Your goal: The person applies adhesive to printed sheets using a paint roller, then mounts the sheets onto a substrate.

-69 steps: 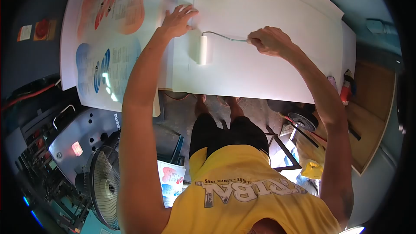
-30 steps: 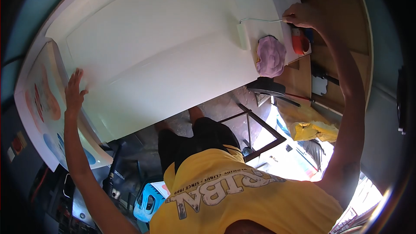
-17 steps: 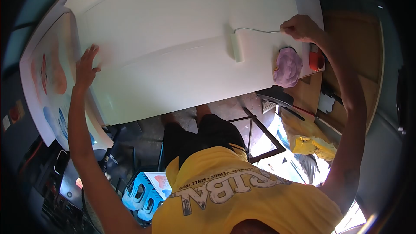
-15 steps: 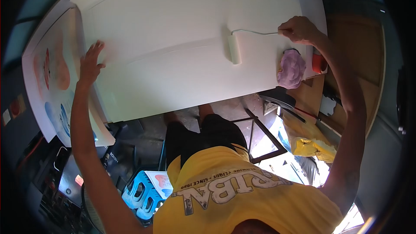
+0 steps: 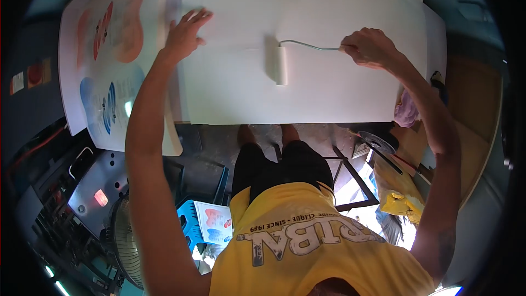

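My right hand (image 5: 370,48) is closed around the handle end of a paint roller (image 5: 282,66) with a thin bent wire frame. The roller's white sleeve lies over the large white sheet (image 5: 235,96), with a shadow along its left side. My left hand (image 5: 186,35) has its fingers spread and holds nothing; it is over the sheet's left part, near the edge of a printed panel (image 5: 123,38) with red and blue shapes. Partly behind my right forearm, a purple cloth (image 5: 405,111) sits at the right end of the work surface.
Below the table edge stand a blue plastic stool (image 5: 189,222) with a small printed sheet (image 5: 213,222) on it, a fan (image 5: 126,241) and a dark metal frame (image 5: 356,178). Brown boards (image 5: 471,115) lean at the right, near a yellow bag (image 5: 400,200).
The view has shifted, showing more of the printed panel. My left hand has moved farther up, away from my body. The roller has turned more upright in view, still in my right hand.
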A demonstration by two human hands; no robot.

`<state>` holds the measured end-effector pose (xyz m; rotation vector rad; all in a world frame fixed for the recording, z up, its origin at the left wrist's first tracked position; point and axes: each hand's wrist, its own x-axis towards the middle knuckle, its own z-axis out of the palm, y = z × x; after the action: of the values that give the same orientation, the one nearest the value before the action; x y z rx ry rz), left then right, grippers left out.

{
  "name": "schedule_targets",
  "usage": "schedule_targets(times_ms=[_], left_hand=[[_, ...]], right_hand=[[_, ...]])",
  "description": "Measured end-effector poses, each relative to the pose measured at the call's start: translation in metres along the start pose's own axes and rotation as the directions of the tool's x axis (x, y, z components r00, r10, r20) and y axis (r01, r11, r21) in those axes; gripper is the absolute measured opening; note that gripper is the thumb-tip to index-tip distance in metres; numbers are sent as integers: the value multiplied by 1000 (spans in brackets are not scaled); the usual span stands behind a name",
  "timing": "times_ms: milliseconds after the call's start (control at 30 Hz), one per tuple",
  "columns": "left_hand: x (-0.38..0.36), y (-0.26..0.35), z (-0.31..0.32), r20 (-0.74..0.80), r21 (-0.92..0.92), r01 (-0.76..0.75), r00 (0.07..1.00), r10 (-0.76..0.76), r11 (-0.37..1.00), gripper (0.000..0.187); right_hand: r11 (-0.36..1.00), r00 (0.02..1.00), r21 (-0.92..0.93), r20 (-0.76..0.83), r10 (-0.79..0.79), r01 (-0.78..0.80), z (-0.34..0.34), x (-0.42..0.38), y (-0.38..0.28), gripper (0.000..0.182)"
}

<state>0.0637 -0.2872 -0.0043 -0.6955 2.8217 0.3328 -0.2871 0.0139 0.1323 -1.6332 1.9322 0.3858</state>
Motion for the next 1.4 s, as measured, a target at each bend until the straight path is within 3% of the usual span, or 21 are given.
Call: schedule_targets(times_ms=[167,367,500,700,767,900,1033,1067,1133,1333,1400], left_hand=[[5,-25,15,-53,-59,-75,996,72,995,75],[6,-28,15,-45,-34,-92,995,91,995,72],[3,-25,14,-70,-25,-68,995,66,997,71],[4,-26,10,-9,-72,-78,997,77,994,69],[4,-25,10,-18,-42,-67,998,66,997,69],[5,-25,17,-35,-34,-68,997,66,997,71],[6,-26,16,-31,-40,-61,998,60,997,73],[6,-24,15,-28,-39,-57,998,56,998,73],[7,-24,14,-35,-54,-73,997,71,996,75],[10,-32,15,-97,-87,-207,975,198,975,85],[8,-19,2,-72,-106,-187,981,180,977,85]], right_hand=[[997,991,-1,-109,-73,73,2,48,-72,24],[999,998,-23,-55,-41,39,-31,59,-134,24],[996,979,53,-193,-64,76,-26,62,-125,20],[999,995,-1,-87,-51,51,-18,88,-136,22],[997,995,61,-91,-32,38,-14,91,-135,24],[994,989,111,-143,25,-9,-4,75,-93,27],[995,995,-7,-29,99,-99,-10,26,-29,21],[996,994,1,-60,92,-93,-5,11,-8,21],[997,989,17,-124,79,-78,9,-20,34,20],[976,975,12,-53,216,-216,28,-100,136,20],[970,968,-5,-67,241,-241,35,-126,167,21]])
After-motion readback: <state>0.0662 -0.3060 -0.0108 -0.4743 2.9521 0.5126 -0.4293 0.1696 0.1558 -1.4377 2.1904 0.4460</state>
